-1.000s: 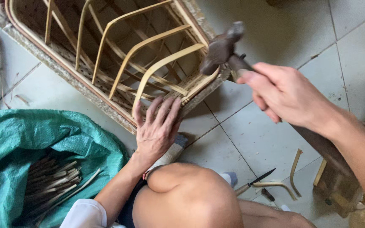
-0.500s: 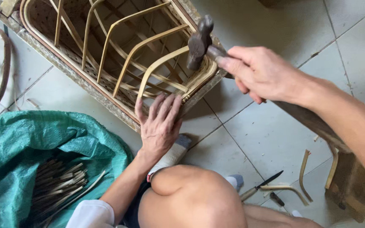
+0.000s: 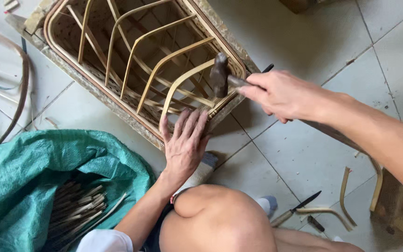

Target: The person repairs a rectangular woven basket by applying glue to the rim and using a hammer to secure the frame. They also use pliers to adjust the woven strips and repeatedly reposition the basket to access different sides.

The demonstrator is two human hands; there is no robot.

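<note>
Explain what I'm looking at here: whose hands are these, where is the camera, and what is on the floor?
The camera sits on a person's head and looks down, so the hands and the bent knee are the wearer's own. There is no machine. The right hand grips a hammer, its head over the rim of a woven basket frame with curved bamboo ribs, which lies on a tiled floor. The left hand rests flat, fingers spread, against the near edge of the frame. At lower left an open green sack holds a bundle of dark strips. At lower right lie a knife and a few bent strip offcuts.
</note>
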